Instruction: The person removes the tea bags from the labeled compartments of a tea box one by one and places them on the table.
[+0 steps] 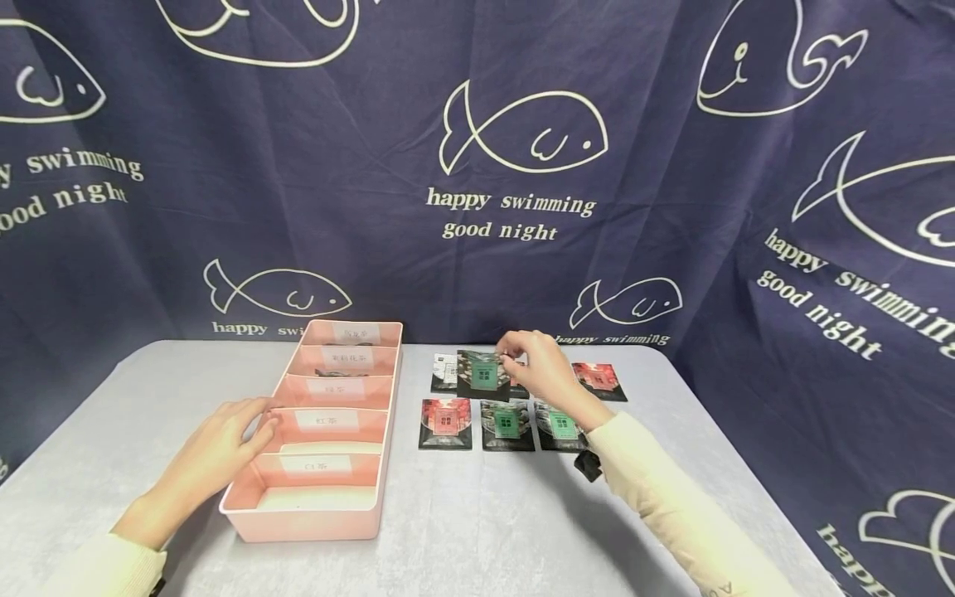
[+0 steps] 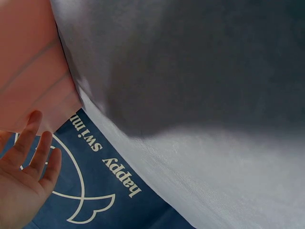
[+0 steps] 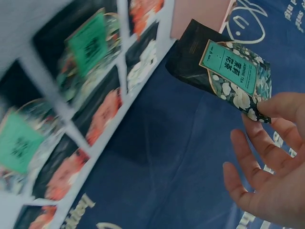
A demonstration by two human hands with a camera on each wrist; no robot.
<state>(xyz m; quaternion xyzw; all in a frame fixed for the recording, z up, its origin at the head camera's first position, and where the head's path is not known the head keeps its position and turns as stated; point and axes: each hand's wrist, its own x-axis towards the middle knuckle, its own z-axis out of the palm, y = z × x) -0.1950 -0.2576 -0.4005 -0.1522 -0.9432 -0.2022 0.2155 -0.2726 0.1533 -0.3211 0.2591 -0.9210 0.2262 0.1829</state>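
Note:
A jasmine tea sachet point(image 1: 483, 375), black with a green label and white flowers, hangs above the other sachets. My right hand point(image 1: 540, 365) pinches it at one upper corner between thumb and index finger; the right wrist view shows the sachet point(image 3: 228, 67) held clear of the table, other fingers loosely bent. On the left stands a pink divided box point(image 1: 306, 524), with a paper label in each compartment. My left hand point(image 1: 220, 448) is at its left rim, fingers almost straight and touching the edge. Dark packets point(image 1: 341, 373) show partly in a rear compartment.
Below the held sachet, a front row has a red sachet point(image 1: 446, 423) and two green-labelled sachets point(image 1: 507, 424). Behind lie a white sachet point(image 1: 443, 373) and a red sachet point(image 1: 599, 380). A small black object point(image 1: 588, 466) lies beside the right sleeve. A blue curtain point(image 1: 522, 274) backs the table.

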